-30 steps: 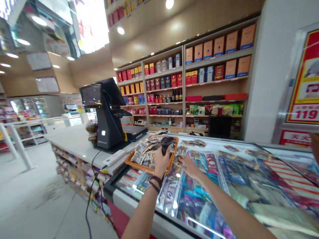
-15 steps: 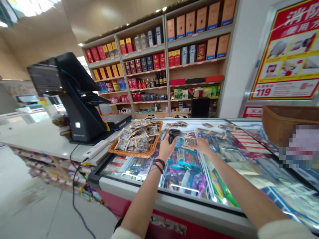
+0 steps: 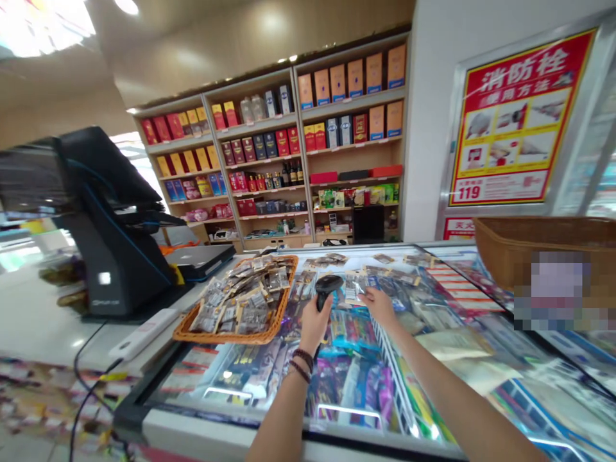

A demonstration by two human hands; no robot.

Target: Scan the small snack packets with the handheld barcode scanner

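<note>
While the left hand (image 3: pixel 315 321) wraps the scanner (image 3: pixel 328 284), the right hand (image 3: pixel 380 305) pinches a packet (image 3: pixel 355 283) just beside it, over the glass-topped freezer (image 3: pixel 202 431). This looks like scanning; the next move probably calls for a steady packet facing the scanner.

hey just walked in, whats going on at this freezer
A person is at a glass-topped chest freezer. The left hand grips a black handheld barcode scanner, its head turned toward a small packet that the right hand holds by its edge. To the person's left, a wicker basket is filled with similar-looking packets, and a few loose packets lie on the glass. A black checkout terminal stands farther left.
</note>
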